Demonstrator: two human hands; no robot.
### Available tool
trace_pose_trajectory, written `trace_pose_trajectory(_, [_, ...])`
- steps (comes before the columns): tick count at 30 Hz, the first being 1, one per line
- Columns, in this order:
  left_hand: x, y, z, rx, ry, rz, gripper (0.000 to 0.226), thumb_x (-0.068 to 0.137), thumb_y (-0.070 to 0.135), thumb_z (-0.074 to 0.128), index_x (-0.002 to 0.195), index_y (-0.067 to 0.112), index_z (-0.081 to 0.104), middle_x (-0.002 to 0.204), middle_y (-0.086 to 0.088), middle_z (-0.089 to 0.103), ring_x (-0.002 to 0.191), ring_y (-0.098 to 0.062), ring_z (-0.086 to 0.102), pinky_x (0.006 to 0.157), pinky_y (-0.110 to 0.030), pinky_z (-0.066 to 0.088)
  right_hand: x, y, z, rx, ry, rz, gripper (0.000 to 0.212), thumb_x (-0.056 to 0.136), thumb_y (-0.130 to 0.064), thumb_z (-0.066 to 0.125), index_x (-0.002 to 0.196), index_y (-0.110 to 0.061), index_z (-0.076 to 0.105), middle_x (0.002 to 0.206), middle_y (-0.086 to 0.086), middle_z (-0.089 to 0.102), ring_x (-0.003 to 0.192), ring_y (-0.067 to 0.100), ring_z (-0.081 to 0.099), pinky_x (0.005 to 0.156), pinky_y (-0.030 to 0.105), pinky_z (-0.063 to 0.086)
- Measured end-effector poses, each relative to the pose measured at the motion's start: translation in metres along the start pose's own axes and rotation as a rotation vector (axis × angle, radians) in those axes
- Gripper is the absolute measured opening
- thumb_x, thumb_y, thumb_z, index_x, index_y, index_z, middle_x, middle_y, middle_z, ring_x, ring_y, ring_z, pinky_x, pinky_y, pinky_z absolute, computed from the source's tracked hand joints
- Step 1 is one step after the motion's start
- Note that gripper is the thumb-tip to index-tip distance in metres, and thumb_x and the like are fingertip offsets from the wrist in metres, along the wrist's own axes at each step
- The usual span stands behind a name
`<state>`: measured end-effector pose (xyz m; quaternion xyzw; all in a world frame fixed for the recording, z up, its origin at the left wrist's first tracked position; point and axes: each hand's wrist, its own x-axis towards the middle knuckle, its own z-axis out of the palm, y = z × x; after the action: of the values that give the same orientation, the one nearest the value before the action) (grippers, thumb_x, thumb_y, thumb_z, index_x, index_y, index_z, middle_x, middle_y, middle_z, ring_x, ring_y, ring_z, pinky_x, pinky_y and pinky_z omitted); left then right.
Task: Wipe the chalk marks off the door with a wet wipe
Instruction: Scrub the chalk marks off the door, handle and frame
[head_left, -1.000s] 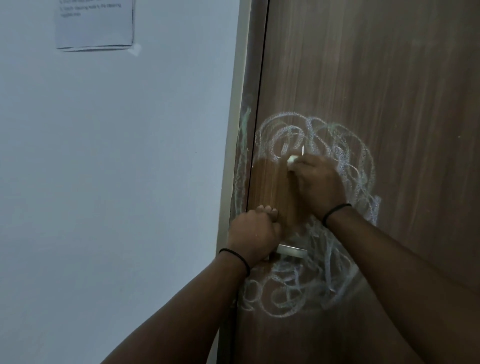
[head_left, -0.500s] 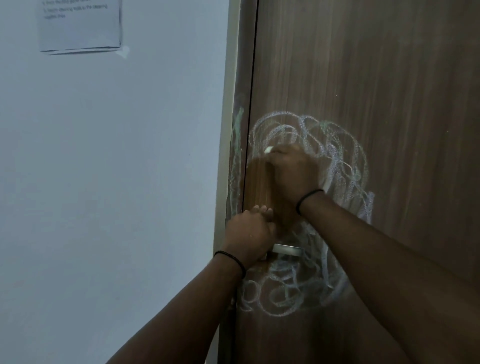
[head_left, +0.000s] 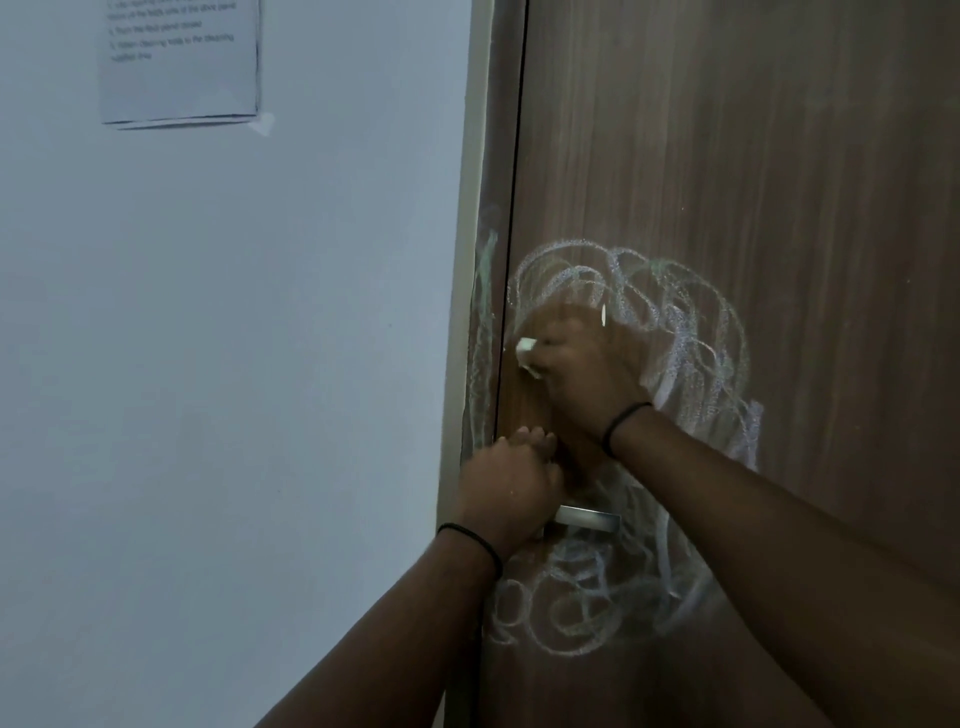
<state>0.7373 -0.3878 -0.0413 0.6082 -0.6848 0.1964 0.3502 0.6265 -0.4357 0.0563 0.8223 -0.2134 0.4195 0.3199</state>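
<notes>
Up high, right hand presses wet wipe against door.

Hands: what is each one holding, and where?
The right hand grips a bunched wet wipe, only its white edge showing. The left hand grips the door handle near its door-edge end.

Brown wood-grain door: one.
Bare hands: two, the left hand below the right hand on that door.
White wet wipe: one.
Silver metal door handle: one.
Thin black wristbands: two.
White printed paper sheet left of the door: one.
</notes>
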Motion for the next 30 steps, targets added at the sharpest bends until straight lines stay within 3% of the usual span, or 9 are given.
trace_pose_trajectory(5, [-0.002, -0.008, 0.006, -0.032, 0.004, 0.044, 0.044, 0.097, 0.028, 0.04, 0.139, 0.022, 0.051, 0.145, 0.001, 0.05, 0.135, -0.017, 0.044, 0.111, -0.034, 0.035, 0.038, 0.012, -0.001, 0.004, 0.086, 0.192, 0.021, 0.083, 0.006, 0.062, 0.082, -0.008, 0.078, 0.081, 0.01, 0.07, 0.084, 0.028, 0.059, 0.077, 0.035, 0.043])
trace_pose_trajectory(10, [-0.005, -0.01, 0.006, -0.046, -0.01, 0.058, 0.048, 0.097, 0.027, 0.039, 0.145, 0.023, 0.044, 0.15, 0.003, 0.043, 0.14, -0.015, 0.036, 0.113, -0.033, 0.031, 0.02, -0.012, 0.012, 0.028, -0.115, 0.001, 0.017, 0.09, -0.004, 0.062, 0.095, -0.007, 0.078, 0.09, 0.012, 0.068, 0.094, 0.03, 0.056, 0.078, 0.043, 0.046])
trace_pose_trajectory(15, [-0.006, -0.014, 0.007, -0.06, -0.027, 0.054, 0.049, 0.097, 0.028, 0.039, 0.146, 0.025, 0.042, 0.153, 0.005, 0.038, 0.143, -0.012, 0.031, 0.115, -0.031, 0.028, 0.033, 0.005, 0.01, 0.024, 0.109, 0.156, 0.017, 0.085, 0.001, 0.064, 0.089, -0.008, 0.078, 0.093, 0.012, 0.068, 0.089, 0.031, 0.059, 0.069, 0.029, 0.04])
trace_pose_trajectory(17, [-0.005, -0.014, 0.008, -0.065, -0.02, 0.052, 0.048, 0.097, 0.027, 0.039, 0.145, 0.024, 0.043, 0.153, 0.004, 0.039, 0.142, -0.013, 0.032, 0.115, -0.031, 0.029, 0.041, -0.006, 0.019, 0.015, 0.062, 0.129, 0.021, 0.085, 0.005, 0.059, 0.09, -0.006, 0.076, 0.091, 0.013, 0.066, 0.088, 0.031, 0.058, 0.068, 0.031, 0.041])
trace_pose_trajectory(20, [-0.006, -0.012, 0.006, -0.09, 0.002, 0.023, 0.047, 0.097, 0.026, 0.04, 0.143, 0.024, 0.046, 0.151, 0.002, 0.042, 0.14, -0.015, 0.037, 0.113, -0.031, 0.031, 0.019, -0.013, 0.025, -0.004, -0.076, 0.027, 0.02, 0.095, -0.006, 0.057, 0.104, -0.007, 0.074, 0.098, 0.012, 0.065, 0.095, 0.029, 0.055, 0.076, 0.041, 0.049])
trace_pose_trajectory(24, [-0.004, -0.011, 0.008, -0.069, 0.008, 0.031, 0.044, 0.097, 0.026, 0.038, 0.14, 0.025, 0.05, 0.148, 0.003, 0.047, 0.138, -0.013, 0.04, 0.113, -0.03, 0.032, -0.005, 0.025, 0.0, -0.06, 0.18, 0.132, 0.016, 0.093, -0.009, 0.061, 0.099, -0.005, 0.075, 0.098, 0.013, 0.07, 0.092, 0.032, 0.061, 0.072, 0.042, 0.054])
trace_pose_trajectory(27, [0.0, -0.009, 0.009, -0.046, 0.038, 0.01, 0.042, 0.096, 0.028, 0.039, 0.135, 0.026, 0.056, 0.142, 0.003, 0.053, 0.132, -0.014, 0.048, 0.106, -0.031, 0.039, 0.0, 0.033, -0.006, -0.201, 0.149, 0.095, 0.022, 0.093, -0.003, 0.061, 0.113, 0.001, 0.069, 0.115, 0.018, 0.068, 0.11, 0.035, 0.062, 0.088, 0.044, 0.055])
trace_pose_trajectory(30, [0.0, -0.007, 0.01, -0.022, 0.049, -0.008, 0.045, 0.093, 0.032, 0.036, 0.132, 0.028, 0.058, 0.14, 0.004, 0.055, 0.129, -0.014, 0.051, 0.102, -0.031, 0.043, -0.02, 0.021, 0.009, -0.256, -0.061, -0.04, 0.041, 0.096, 0.002, 0.051, 0.136, 0.003, 0.051, 0.146, 0.019, 0.048, 0.138, 0.034, 0.042, 0.112, 0.043, 0.039])
